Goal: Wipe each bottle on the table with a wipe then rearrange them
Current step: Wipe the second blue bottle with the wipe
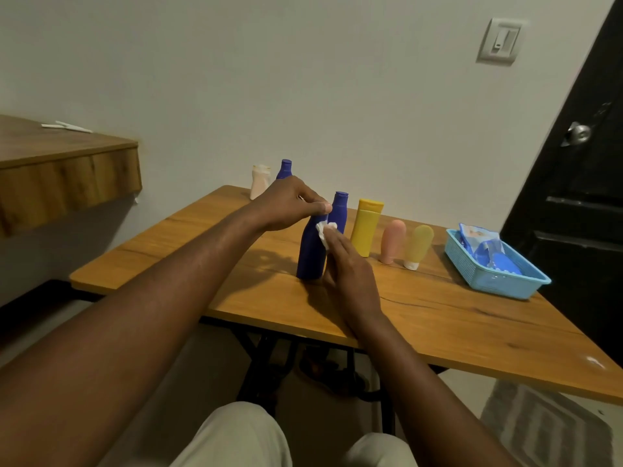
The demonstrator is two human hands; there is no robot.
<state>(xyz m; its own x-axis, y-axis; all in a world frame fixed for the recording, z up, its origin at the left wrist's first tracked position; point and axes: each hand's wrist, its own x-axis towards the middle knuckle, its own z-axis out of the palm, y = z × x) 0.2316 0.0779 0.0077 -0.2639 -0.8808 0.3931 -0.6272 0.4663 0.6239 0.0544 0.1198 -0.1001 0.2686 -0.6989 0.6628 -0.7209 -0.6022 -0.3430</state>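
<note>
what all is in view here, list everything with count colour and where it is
front blue bottle: 1, dark blue, mid table, upright
second blue bottle: 1, dark blue, just behind the front one
far blue bottle: 1, dark blue, table's far edge
cream bottle: 1, off-white, beside the far blue one
yellow bottle: 1, yellow, in the row
pink tube: 1, pink, in the row
pale yellow tube: 1, white cap down, row's right end
basket: 1, light blue, table's right side
wipes pack: 1, blue, in basket
wipe: 1, white, against front bottle
table: 1, wood
door: 1, black, right
light switch: 1, white, wall
left hand: grips front bottle's top
right hand: presses wipe to it
</note>
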